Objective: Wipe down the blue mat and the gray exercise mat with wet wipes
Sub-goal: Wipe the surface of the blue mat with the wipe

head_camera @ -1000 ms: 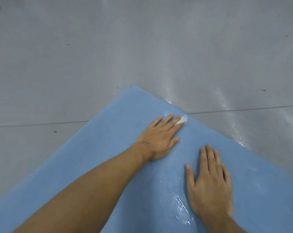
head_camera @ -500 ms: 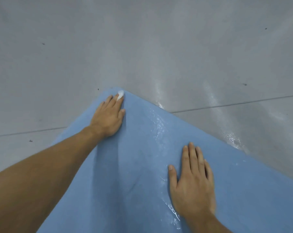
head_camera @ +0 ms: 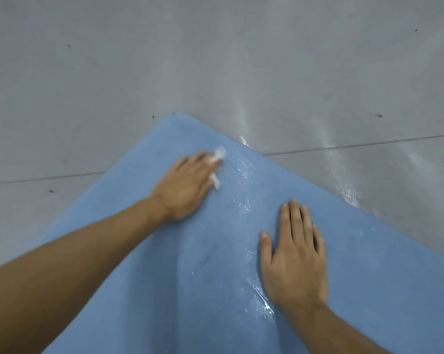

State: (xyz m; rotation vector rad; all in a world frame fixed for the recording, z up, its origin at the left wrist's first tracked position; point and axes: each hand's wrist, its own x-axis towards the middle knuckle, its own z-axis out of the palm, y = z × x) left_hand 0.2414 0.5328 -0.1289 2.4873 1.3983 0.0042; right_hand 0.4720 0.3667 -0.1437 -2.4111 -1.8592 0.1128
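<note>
Left arm extended forward, left hand [head_camera: 187, 186] palm down and blurred, right hand [head_camera: 296, 256] flat, fingers [head_camera: 295, 218] straight, close together.

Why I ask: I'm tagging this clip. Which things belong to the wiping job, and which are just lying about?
Job: blue mat; wet wipe under the left hand; right hand flat on the mat.
Just there: gray floor; dark specks on it.

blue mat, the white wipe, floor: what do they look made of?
Blue mat: likely foam or rubber, matte, rounded corner, glossy only where wet. Wipe: thin white nonwoven sheet, bunched under the left hand; blurred. Floor: smooth gray, semi-gloss glare, thin seams; vinyl or coated concrete, cannot tell.
</note>
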